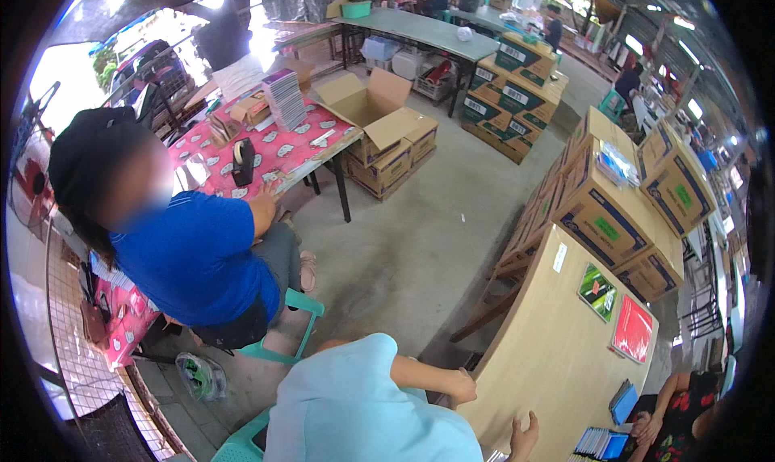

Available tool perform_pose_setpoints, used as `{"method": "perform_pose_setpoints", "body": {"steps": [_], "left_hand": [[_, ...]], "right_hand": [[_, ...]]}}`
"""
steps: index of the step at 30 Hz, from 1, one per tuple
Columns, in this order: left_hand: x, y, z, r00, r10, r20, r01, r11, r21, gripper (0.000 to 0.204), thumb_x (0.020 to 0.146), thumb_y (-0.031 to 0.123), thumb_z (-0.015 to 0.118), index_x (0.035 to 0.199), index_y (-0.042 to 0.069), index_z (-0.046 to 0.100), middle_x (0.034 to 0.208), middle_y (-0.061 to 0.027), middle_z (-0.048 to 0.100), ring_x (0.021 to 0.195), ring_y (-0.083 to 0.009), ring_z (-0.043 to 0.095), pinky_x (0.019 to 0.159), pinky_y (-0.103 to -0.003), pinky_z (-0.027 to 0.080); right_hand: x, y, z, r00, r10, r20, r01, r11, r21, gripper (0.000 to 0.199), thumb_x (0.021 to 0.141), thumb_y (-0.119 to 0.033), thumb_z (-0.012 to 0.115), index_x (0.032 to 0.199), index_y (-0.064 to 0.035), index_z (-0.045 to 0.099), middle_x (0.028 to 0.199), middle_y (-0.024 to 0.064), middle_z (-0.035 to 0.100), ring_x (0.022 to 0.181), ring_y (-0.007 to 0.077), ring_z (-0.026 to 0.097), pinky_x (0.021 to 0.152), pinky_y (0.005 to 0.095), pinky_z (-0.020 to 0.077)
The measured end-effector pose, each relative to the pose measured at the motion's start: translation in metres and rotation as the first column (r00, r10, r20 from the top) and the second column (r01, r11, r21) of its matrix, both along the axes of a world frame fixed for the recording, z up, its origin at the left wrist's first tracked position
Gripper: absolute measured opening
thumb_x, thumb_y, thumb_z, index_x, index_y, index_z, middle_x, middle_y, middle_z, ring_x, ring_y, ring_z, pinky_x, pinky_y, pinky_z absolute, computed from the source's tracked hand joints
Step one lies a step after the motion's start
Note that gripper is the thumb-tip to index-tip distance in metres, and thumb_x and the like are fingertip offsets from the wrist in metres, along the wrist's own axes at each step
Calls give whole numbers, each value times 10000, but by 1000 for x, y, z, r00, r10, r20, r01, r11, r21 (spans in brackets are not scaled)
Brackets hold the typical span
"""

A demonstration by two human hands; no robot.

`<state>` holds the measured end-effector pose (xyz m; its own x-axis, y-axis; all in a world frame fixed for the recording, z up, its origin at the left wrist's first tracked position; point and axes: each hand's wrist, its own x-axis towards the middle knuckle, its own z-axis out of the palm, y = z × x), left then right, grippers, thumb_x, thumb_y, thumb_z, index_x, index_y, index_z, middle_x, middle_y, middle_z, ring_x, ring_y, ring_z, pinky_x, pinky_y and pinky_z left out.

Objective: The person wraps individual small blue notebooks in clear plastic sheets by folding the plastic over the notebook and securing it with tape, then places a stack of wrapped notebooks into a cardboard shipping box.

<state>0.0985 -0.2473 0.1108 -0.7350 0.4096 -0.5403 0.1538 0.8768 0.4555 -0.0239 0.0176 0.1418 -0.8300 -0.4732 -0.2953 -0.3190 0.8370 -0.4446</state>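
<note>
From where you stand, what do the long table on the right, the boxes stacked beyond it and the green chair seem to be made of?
The long table looks like pale wood or laminate board: smooth, matt, evenly tan. The stacked boxes look like brown corrugated cardboard, with folded flaps and printed panels. The green chair seems moulded plastic, with an even colour and rounded edges, though little of it shows.

Both hands and forearms out of the camera's view

Open-sided work shed with a grey concrete floor (420,244). A long grey table (420,30) stands at the far end, a table with a pink patterned cloth (278,151) at left, a pale wooden table (549,357) at right. Stacked cardboard boxes (513,94) line the floor; daylight (161,34) enters from the upper left.
</note>
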Motion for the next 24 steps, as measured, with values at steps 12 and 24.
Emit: {"method": "perform_pose_setpoints", "body": {"steps": [12,24], "left_hand": [[74,-76,37,952,302,-50,-300,953,42,743,716,428,785,1313,85,506,1203,-191,571,1142,-366,567,936,-555,423],[69,-195,46,943,326,-74,-298,920,254,866,746,377,769,1459,102,360,1266,-183,497,1172,-359,515,992,-522,374]], "right_hand": [[22,-103,-93,996,-89,-31,93,873,478,1144,823,-708,533,1526,-49,-83,1453,490,-3,1386,608,61,1128,635,125],[-10,-111,-107,999,-51,13,36,847,530,942,872,-736,403,1540,-116,165,1501,386,151,1346,549,293,1038,608,358]]}}
